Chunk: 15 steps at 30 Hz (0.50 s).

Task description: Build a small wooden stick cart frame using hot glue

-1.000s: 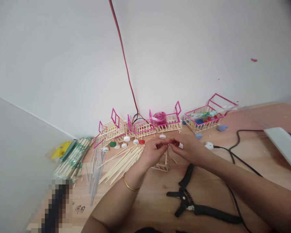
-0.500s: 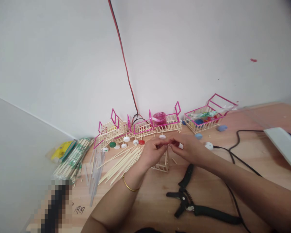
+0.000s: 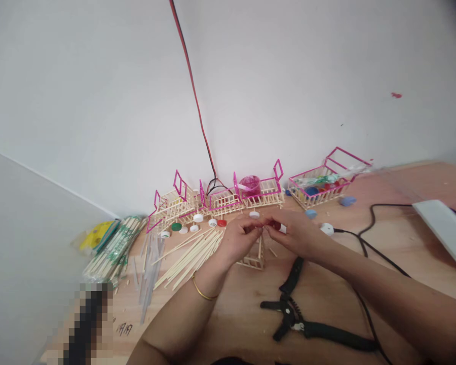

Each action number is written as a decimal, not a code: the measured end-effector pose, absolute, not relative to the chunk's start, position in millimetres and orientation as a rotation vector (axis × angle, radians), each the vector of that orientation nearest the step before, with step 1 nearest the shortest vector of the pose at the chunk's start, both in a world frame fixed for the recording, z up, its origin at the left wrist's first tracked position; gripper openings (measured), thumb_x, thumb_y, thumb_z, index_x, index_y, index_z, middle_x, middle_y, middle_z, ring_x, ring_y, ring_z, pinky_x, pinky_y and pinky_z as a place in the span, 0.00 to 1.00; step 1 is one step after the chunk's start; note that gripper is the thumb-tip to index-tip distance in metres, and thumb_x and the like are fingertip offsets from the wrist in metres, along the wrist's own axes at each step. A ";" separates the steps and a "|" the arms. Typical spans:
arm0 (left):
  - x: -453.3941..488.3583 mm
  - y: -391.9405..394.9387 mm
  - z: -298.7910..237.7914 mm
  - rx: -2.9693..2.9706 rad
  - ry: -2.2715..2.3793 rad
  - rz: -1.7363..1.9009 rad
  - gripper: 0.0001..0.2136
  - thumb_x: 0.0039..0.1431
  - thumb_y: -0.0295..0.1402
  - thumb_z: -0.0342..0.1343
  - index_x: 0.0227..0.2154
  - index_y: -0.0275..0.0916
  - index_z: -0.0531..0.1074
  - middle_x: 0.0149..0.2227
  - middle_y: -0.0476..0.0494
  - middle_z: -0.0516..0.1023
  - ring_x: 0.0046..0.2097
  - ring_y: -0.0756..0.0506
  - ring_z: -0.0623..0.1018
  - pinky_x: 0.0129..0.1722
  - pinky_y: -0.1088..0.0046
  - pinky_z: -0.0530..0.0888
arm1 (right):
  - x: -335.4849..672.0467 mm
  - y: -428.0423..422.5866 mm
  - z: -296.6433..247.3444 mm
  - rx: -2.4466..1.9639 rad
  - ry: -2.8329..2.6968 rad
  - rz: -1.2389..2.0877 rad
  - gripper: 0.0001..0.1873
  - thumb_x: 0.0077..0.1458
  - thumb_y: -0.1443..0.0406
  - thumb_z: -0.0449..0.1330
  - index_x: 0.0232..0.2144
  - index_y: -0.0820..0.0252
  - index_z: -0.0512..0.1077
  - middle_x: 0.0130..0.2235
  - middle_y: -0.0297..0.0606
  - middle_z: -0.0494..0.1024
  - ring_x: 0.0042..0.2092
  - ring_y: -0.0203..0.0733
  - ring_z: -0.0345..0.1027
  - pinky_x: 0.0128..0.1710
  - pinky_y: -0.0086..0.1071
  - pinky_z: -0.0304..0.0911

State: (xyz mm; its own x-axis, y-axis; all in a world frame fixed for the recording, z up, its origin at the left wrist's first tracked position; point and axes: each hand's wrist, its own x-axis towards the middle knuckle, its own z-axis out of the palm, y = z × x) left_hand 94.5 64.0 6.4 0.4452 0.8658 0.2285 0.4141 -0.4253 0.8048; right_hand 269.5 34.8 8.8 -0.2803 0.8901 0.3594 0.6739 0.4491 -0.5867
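My left hand [image 3: 238, 242] and my right hand [image 3: 294, 231] meet fingertip to fingertip above a small wooden stick frame [image 3: 255, 259] standing on the wooden table [image 3: 251, 309]. Both hands are pinched. Something small and red [image 3: 275, 224] shows in my right fingers, with a white piece beside it. A thin stick runs down from the pinch to the frame. What my left fingers hold is too small to name. A gold bangle [image 3: 204, 292] circles my left wrist.
Black pliers [image 3: 294, 309] lie near my right forearm. Loose sticks [image 3: 190, 251] and packed sticks [image 3: 114, 246] lie left. Pink-edged stick carts [image 3: 216, 198], bottle caps [image 3: 197, 218], a pink cup [image 3: 250, 185] and a basket of caps [image 3: 319, 185] line the wall. Black cable [image 3: 368, 243], white device [image 3: 444, 228].
Almost nothing has changed; both hands stay pinched together above the small frame, with only slight finger shifts.
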 end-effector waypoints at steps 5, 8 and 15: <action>94.5 64.7 4.8 2.012 1.065 0.855 0.06 0.53 0.28 0.57 0.33 0.36 0.79 0.30 0.45 0.76 0.32 0.49 0.72 0.33 0.75 0.68 | 269.7 33.8 10.4 -1.300 -2.044 0.433 0.09 0.52 0.67 0.53 0.33 0.61 0.73 0.29 0.38 0.75 0.32 0.41 0.66 0.33 0.33 0.58; 94.4 64.5 5.5 2.017 1.072 0.844 0.07 0.53 0.28 0.57 0.33 0.37 0.79 0.29 0.45 0.76 0.32 0.49 0.72 0.33 0.75 0.68 | 269.7 33.9 10.2 -1.301 -2.040 0.433 0.09 0.52 0.67 0.53 0.33 0.60 0.73 0.29 0.38 0.75 0.32 0.41 0.66 0.33 0.33 0.58; 94.6 63.7 6.7 2.004 1.072 0.849 0.07 0.53 0.27 0.57 0.34 0.37 0.79 0.31 0.44 0.77 0.34 0.49 0.73 0.34 0.75 0.68 | 269.3 34.1 9.8 -1.289 -2.050 0.427 0.08 0.52 0.68 0.53 0.32 0.60 0.72 0.28 0.38 0.74 0.31 0.40 0.65 0.33 0.32 0.57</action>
State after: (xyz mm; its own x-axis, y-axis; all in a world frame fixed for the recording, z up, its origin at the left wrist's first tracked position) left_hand 94.6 63.7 6.7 0.4429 0.8699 0.2172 0.4107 -0.4122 0.8133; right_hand 269.3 34.1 9.8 -0.2880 0.8856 0.3644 0.6662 0.4587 -0.5880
